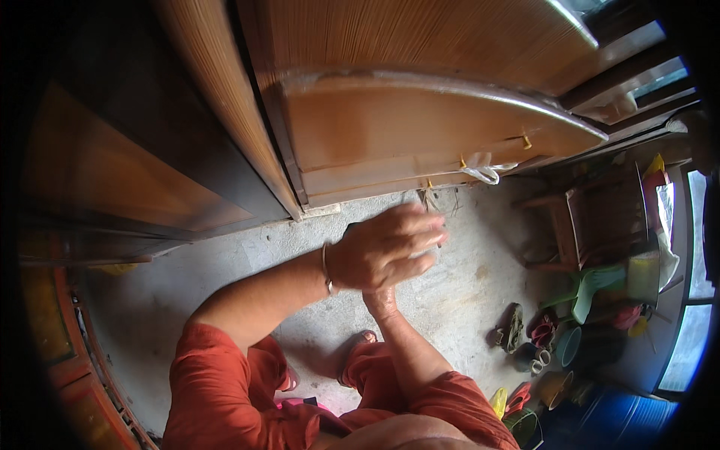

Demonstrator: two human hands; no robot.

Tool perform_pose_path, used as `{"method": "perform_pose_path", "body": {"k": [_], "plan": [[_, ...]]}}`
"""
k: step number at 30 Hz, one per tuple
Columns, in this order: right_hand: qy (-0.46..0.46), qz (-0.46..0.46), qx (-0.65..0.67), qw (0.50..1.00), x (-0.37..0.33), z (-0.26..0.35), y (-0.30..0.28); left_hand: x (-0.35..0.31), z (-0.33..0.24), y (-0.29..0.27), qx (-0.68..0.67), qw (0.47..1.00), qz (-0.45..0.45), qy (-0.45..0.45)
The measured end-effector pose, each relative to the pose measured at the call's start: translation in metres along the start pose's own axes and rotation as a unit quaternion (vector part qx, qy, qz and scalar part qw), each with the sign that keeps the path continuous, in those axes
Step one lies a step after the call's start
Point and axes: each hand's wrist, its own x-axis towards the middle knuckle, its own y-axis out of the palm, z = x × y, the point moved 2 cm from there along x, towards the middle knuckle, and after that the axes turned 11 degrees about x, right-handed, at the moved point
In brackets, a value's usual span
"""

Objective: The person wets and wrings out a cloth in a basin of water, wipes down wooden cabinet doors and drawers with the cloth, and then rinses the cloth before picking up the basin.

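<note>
My left hand (386,247) reaches across the middle of the view, a silver bangle (326,268) on its wrist. Its fingers point right, loosely bent with gaps between them and slightly blurred; I make out nothing held. A small dark bit shows by the fingertips, too unclear to name. Behind and below it is my right hand (381,301), of which only the wrist and heel show; its fingers are hidden. The two hands overlap, and I cannot tell whether they press together. Beyond them stands a brown wooden cabinet (375,127) with a curved pale edge.
White loops (487,171) hang from a small cabinet knob. Dark wooden panels (120,157) rise on the left. On the right are a wooden chair (562,229), a green plastic stool (589,292), several shoes (514,328), bowls and a blue drum (619,420). Grey concrete floor (465,292) lies below.
</note>
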Motion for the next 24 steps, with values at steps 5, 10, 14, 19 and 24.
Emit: {"method": "perform_pose_path", "body": {"k": [5,10,14,19,24], "plan": [[-0.177,0.019,-0.39,0.904,-0.002,0.009,-0.02,-0.093,-0.035,-0.029,0.085,0.983,0.137,-0.092],[-0.221,-0.075,-0.365,0.901,-0.043,0.032,0.056,-0.259,-0.089,-0.147,0.186,0.765,0.176,-0.591],[-0.413,0.045,-0.38,0.827,-0.073,0.107,0.228,-0.431,-0.194,-0.246,0.127,0.382,-0.068,-0.913],[-0.612,0.154,-0.191,0.752,-0.053,0.189,0.381,-0.416,-0.301,-0.295,0.123,0.276,-0.023,-0.953],[-0.714,-0.038,-0.445,0.539,-0.028,0.152,0.409,-0.317,-0.325,-0.289,0.022,0.326,-0.09,-0.941]]}}
